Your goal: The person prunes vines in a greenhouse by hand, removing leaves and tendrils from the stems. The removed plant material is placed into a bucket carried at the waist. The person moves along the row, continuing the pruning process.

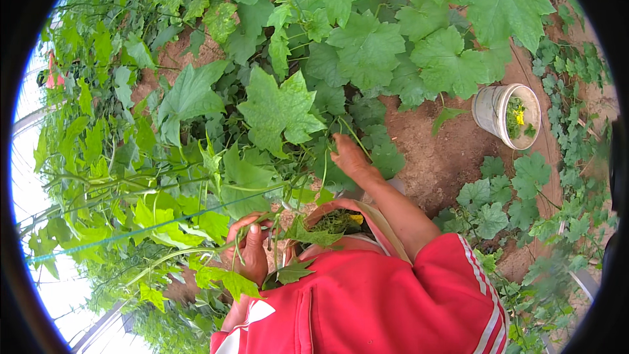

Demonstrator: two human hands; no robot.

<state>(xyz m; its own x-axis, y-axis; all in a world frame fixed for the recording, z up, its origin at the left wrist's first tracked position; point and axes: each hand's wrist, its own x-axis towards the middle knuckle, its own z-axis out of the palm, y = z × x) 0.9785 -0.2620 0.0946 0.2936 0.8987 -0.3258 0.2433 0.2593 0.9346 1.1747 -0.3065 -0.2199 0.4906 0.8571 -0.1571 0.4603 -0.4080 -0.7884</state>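
Observation:
My left hand [249,250] is closed around a green vine stem [268,217] beside my waist, its thumb pressed to the fingers. My right hand [350,156] reaches forward among broad, lobed leaves. Its fingers are curled near a thin stem, and foliage partly hides the fingertips, so whether they grip anything is unclear. Between my arms, an open cloth pouch [339,203] hangs at my front. Inside it lie green clippings [331,222] and a yellow flower [357,219]. One large leaf [281,108] spreads just left of and beyond my right hand.
A whitish plastic bucket [496,114] with green bits and a yellow flower leans on the bare soil [432,152] to the right. Blue-green twine [162,224] crosses the vines on the left. Low leafy plants [491,196] grow at the right.

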